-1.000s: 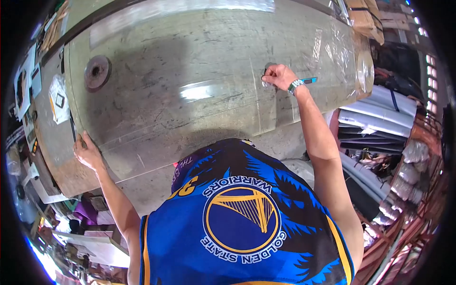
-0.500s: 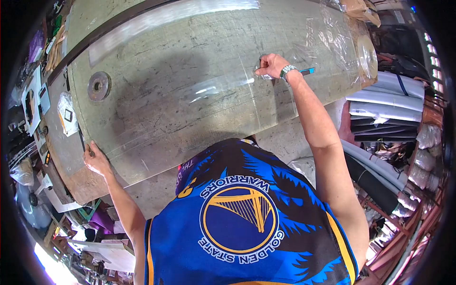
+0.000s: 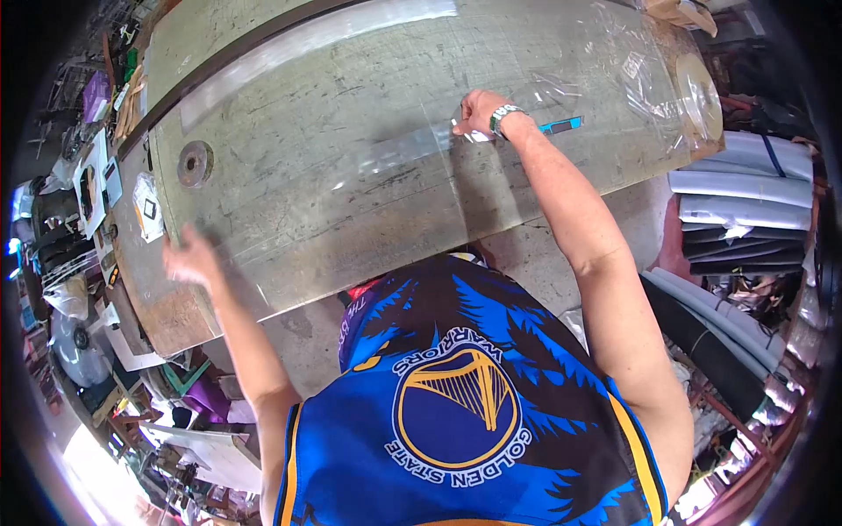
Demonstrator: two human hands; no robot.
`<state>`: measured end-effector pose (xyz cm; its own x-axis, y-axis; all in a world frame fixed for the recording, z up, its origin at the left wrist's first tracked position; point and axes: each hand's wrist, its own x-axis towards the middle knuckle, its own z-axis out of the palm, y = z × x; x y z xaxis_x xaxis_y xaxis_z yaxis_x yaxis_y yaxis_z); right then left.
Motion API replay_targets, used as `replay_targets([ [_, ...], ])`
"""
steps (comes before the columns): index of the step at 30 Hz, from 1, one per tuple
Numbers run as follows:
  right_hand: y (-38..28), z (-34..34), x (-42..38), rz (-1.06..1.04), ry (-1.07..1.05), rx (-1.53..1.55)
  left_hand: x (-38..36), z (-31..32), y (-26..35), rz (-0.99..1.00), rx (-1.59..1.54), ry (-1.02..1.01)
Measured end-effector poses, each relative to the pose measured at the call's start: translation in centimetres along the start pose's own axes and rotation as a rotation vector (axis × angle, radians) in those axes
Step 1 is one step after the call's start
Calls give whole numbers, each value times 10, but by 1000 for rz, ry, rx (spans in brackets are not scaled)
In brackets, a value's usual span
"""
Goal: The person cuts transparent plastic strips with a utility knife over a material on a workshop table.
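My right hand (image 3: 481, 112), with a metal-band watch (image 3: 503, 117) at its wrist, is pinched low over clear plastic film on the worktable (image 3: 307, 202). Small whitish bits show under its fingers, but I cannot tell what they grip. Just right of the wrist lies a blue-and-black cutter-like tool (image 3: 561, 125). Over the table's left end, my left hand (image 3: 191, 260) is smeared by motion. Nearest it is a small clear bag with a dark square (image 3: 149, 209). Above that hand, a thick round grey disc with a centre hole (image 3: 195, 164) rests on the table.
A long dark bar (image 3: 254, 44) crosses the table's far side. Crumpled clear film (image 3: 649, 83) lies at the right end. Silvery and black rolls (image 3: 745, 210) are stacked beyond the table at right. Cluttered shelves and tools stand along the left.
My left hand has lifted from the left edge, where it was at a thin dark strip, and moved up and inward. My right hand stays pinched and has shifted slightly left.
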<state>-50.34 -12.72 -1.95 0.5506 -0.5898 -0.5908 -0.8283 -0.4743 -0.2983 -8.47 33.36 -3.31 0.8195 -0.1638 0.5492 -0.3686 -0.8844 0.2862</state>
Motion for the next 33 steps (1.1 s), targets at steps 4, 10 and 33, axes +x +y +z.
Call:
replay_targets([
  [4,-1,-5,4,1,-81,-28,-78,-46,243,602,-525,-650],
  [10,-3,-7,4,-21,-81,-79,-144,-1,368,1054,-552,-1114],
  [33,182,38,-100,-244,820,-35,-139,11,387,999,-320,-1322],
])
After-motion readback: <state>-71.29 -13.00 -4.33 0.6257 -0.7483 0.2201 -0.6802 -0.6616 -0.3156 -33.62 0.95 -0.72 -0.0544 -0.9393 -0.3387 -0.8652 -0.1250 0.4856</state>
